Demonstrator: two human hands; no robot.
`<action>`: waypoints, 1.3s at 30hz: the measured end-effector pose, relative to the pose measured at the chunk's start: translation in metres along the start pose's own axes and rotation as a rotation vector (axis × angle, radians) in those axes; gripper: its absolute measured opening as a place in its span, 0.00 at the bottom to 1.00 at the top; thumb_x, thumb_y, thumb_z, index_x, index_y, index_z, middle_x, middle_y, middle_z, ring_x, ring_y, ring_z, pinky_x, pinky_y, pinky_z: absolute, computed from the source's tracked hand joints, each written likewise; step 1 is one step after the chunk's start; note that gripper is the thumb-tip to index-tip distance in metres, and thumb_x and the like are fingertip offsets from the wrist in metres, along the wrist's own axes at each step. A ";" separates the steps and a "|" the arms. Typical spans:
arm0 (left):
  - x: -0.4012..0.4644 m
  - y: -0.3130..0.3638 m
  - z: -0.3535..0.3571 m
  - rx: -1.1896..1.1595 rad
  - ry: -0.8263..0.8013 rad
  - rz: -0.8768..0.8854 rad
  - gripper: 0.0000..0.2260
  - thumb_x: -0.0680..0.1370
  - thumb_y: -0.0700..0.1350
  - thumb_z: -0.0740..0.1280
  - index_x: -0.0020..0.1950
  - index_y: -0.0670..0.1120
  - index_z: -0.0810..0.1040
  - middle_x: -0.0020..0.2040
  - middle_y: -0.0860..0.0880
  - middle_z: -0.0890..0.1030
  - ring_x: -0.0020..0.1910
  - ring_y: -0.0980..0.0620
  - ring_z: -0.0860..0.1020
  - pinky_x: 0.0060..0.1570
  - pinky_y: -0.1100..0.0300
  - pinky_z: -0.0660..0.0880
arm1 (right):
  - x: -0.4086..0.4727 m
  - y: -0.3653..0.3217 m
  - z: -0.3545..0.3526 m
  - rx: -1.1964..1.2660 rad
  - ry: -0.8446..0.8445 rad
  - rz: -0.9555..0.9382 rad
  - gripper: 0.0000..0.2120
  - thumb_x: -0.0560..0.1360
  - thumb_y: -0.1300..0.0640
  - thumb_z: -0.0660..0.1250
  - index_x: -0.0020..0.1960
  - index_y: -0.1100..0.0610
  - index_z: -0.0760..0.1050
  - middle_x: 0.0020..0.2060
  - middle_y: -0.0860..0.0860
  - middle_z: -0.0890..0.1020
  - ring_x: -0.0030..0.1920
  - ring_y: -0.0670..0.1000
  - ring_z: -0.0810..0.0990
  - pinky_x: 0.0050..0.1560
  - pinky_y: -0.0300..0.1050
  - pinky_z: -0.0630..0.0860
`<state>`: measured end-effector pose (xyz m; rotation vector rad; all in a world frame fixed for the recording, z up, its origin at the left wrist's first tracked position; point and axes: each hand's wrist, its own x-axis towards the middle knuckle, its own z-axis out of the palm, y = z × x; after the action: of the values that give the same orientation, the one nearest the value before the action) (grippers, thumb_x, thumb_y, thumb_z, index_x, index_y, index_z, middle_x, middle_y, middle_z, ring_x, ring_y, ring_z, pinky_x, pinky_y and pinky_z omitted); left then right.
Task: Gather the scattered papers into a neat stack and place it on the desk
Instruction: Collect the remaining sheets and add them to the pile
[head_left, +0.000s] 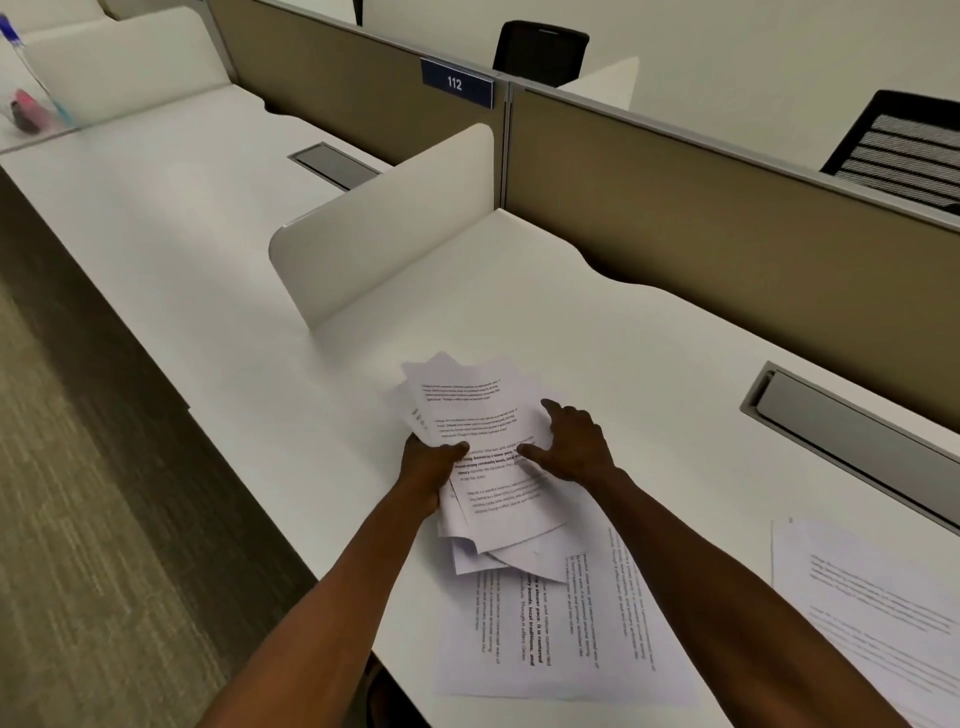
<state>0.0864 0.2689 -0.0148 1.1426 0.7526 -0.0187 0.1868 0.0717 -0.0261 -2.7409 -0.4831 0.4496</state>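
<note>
A loose, fanned bundle of printed papers lies tilted over the white desk. My left hand grips the bundle's left edge, thumb on top. My right hand rests on the bundle's right side with fingers spread, pressing on the top sheet. Under the bundle's near end lies a printed sheet flat on the desk, turned sideways. Another printed sheet lies apart at the right, partly cut off by the frame's edge.
A white divider panel stands left of the papers. A grey cable hatch is set into the desk at the right, another on the neighbouring desk. Tan partitions run along the back. Carpet lies beyond the desk's left edge.
</note>
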 end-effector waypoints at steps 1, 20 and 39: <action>0.000 0.004 0.001 0.004 0.018 0.004 0.21 0.73 0.28 0.70 0.65 0.39 0.76 0.61 0.37 0.80 0.56 0.38 0.81 0.53 0.42 0.80 | -0.001 0.002 0.001 0.021 -0.002 0.007 0.44 0.69 0.32 0.67 0.77 0.53 0.59 0.64 0.55 0.77 0.66 0.59 0.72 0.64 0.55 0.70; -0.009 0.031 0.022 0.409 -0.392 -0.057 0.23 0.76 0.33 0.68 0.67 0.52 0.72 0.59 0.45 0.82 0.56 0.42 0.81 0.49 0.50 0.79 | -0.097 0.052 -0.043 1.434 0.147 0.340 0.33 0.67 0.75 0.72 0.69 0.56 0.72 0.57 0.61 0.82 0.52 0.63 0.83 0.50 0.61 0.82; -0.034 -0.026 0.063 1.057 -0.457 0.285 0.26 0.78 0.47 0.69 0.75 0.54 0.66 0.63 0.45 0.80 0.58 0.46 0.80 0.63 0.52 0.75 | -0.208 0.072 0.006 1.487 0.192 0.555 0.23 0.68 0.64 0.76 0.62 0.62 0.77 0.55 0.59 0.85 0.51 0.60 0.85 0.45 0.50 0.82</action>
<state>0.0845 0.1933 -0.0048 2.1414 0.1140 -0.4685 0.0187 -0.0692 -0.0064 -1.3620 0.5284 0.3967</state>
